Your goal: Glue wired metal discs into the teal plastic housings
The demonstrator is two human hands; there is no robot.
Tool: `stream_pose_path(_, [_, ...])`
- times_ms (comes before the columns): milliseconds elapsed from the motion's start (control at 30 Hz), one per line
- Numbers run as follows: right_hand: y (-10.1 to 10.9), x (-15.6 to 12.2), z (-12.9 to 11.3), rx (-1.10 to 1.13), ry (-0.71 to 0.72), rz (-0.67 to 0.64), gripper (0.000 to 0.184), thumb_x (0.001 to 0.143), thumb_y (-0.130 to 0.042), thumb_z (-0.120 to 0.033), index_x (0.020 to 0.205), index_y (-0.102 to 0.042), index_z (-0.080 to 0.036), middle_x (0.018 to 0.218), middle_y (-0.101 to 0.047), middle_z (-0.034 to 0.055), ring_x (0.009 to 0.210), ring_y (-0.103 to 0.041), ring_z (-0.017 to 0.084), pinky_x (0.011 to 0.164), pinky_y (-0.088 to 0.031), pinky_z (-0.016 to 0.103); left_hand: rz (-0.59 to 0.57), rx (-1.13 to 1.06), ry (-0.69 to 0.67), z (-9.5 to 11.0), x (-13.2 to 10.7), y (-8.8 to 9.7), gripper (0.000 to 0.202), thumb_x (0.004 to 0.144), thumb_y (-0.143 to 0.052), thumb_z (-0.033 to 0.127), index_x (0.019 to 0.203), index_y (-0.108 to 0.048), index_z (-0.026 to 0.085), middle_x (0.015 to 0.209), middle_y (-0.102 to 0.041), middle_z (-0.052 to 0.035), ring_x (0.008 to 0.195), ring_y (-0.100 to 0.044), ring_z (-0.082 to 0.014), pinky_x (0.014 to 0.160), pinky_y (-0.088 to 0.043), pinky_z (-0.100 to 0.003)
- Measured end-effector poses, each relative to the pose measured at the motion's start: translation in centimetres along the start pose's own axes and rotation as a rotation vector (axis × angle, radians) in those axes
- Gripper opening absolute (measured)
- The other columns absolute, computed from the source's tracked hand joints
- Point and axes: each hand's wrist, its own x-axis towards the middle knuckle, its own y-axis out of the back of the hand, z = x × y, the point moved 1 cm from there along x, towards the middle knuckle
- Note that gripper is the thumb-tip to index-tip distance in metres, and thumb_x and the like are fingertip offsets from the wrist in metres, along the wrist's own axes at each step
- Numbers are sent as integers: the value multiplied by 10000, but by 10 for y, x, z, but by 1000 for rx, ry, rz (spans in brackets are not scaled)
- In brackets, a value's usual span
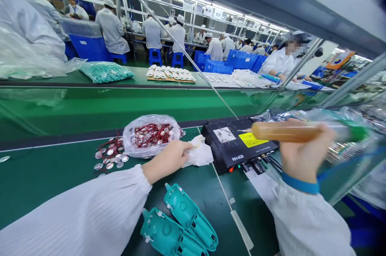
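My left hand (169, 158) pinches a crumpled white tissue (202, 152) against the green bench, beside the black box. Raised over the right end of that box, my right hand (304, 153) is wrapped round a syringe (286, 131) of amber liquid; it is smeared by motion, its thin tip pointing left. Two teal plastic shells (190, 216) lie hollow side up near the front of the bench, to the right of my left sleeve. Beyond my left hand sits a clear bag (132, 143) of small round discs with red wires, and more loose discs (110, 153) lie left of it.
The black box (223, 159) marked RH-928 has cables along its front. Plastic bags with metal parts (340, 151) lie at the right. Behind a green ledge, a belt carries a teal bag (105, 72) and a board of white parts (170, 74). A slanting metal rod crosses the view; co-workers sit beyond.
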Motion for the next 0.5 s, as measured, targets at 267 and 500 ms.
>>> stream_pose_path(267, [-38,-15,78,-92,-283,-37,247,761,-618,-384,781,-485,-177,655,-560,-43,667,-643,157,638,-579,311,63,4,23,-11,-61,31,271,796,-457,245,944,-683,220,953,-724,-29,823,-660,-215,763,-504,-323])
stream_pose_path(500, [-27,13,83,-466,-257,-99,282,851,-634,-370,714,-543,-141,601,-533,-61,481,-512,72,455,-457,200,128,-34,169,-37,-104,21,371,808,-429,299,1120,-599,194,955,-714,-69,765,-665,-213,638,-529,-296])
